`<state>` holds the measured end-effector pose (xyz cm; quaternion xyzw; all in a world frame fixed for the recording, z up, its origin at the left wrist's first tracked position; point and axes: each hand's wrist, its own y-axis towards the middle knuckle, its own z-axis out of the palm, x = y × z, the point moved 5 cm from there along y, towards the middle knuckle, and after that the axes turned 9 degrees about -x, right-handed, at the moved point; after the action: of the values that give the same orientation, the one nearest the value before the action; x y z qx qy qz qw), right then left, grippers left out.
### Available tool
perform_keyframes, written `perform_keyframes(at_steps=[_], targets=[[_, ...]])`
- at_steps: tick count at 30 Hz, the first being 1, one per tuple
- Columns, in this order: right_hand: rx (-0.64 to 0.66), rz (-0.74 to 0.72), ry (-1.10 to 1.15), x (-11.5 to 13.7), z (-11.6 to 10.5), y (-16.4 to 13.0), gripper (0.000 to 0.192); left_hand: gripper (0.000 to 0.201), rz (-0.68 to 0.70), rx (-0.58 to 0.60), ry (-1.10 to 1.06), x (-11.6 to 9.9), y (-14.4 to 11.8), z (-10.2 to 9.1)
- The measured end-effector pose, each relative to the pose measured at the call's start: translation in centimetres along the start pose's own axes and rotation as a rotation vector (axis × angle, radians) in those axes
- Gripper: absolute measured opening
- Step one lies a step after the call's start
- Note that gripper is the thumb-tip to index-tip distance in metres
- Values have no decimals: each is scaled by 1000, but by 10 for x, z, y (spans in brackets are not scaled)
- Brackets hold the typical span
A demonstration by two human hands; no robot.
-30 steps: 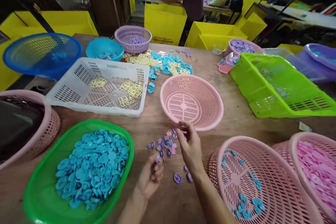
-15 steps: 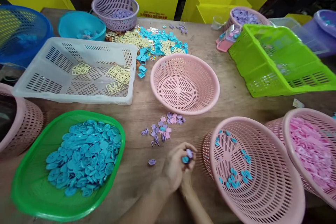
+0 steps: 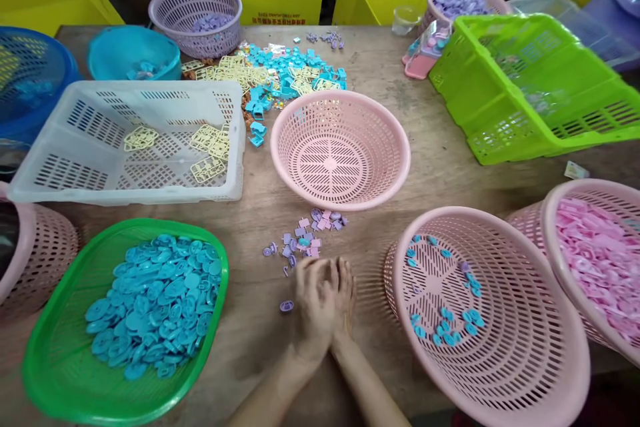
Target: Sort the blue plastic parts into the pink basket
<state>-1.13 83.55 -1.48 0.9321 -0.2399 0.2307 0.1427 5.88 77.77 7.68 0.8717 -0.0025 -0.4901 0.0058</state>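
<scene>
Both hands sit pressed together near the table's (image 3: pixel 450 167) front edge; the left hand (image 3: pixel 313 310) overlaps the right hand (image 3: pixel 345 297), fingers of both curled inward and touching, and whether a piece is pinched between them I cannot tell, since nothing shows past the knuckles.

Just beyond the fingertips lies a small heap of purple pieces (image 3: pixel 305 240), mixed with a few pink and one blue; a lone purple piece (image 3: pixel 287 305) rests just left of the left hand.

Judging by how things lie, the work is partway: the tilted pink basket (image 3: pixel 530 373) to the right of the hands holds only a scatter of blue-and-purple pieces (image 3: pixel 445 313) across its floor; the heap on the table is small but not gone; the green tray (image 3: pixel 60 380) at the front left corner is full of blue discs (image 3: pixel 155 300), so plenty of stock looks unused.

The round pink basket (image 3: pixel 395 153) at the table's middle appears bare inside; the white crate (image 3: pixel 75 187) on the left holds a few yellow frames (image 3: pixel 210 147); a basket of pink pieces (image 3: pixel 600 260) stands at the right edge; a green crate (image 3: pixel 500 140) sits toward the far right; blue and yellow bits (image 3: pixel 285 77) are strewn near the far edge.
</scene>
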Motion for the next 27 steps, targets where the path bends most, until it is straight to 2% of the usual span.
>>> perform_keyframes(at_steps=[1, 3, 5, 7, 11, 15, 19, 25, 27], targets=[[-8, -5, -13, 0, 2, 5, 49, 31, 78, -99, 95, 18, -2, -10], [-23, -28, -35, 4, 6, 18, 50, 36, 232, -157, 305, 47, -10, -21], [-39, -66, -38, 10, 8, 35, 51, 46, 318, -128, 512, 67, -17, -25], [-83, -87, -21, 14, 9, 56, 52, 52, 339, -97, 645, 78, -19, -26], [-203, -53, 1, 12, 4, 98, 50, 51, 271, -142, 657, 79, -4, -28], [-158, -62, 18, 13, 6, 124, 43, 30, 219, -149, 630, 76, 23, -30], [-78, -106, 46, 21, 12, 127, 42, 27, 224, -118, 685, 72, 40, -32], [-169, -113, 150, 17, 12, 121, 40, 19, 233, -39, 704, 65, 57, -29], [-179, -98, 188, 14, 12, 121, 41, 19, 209, -27, 685, 65, 56, -29]])
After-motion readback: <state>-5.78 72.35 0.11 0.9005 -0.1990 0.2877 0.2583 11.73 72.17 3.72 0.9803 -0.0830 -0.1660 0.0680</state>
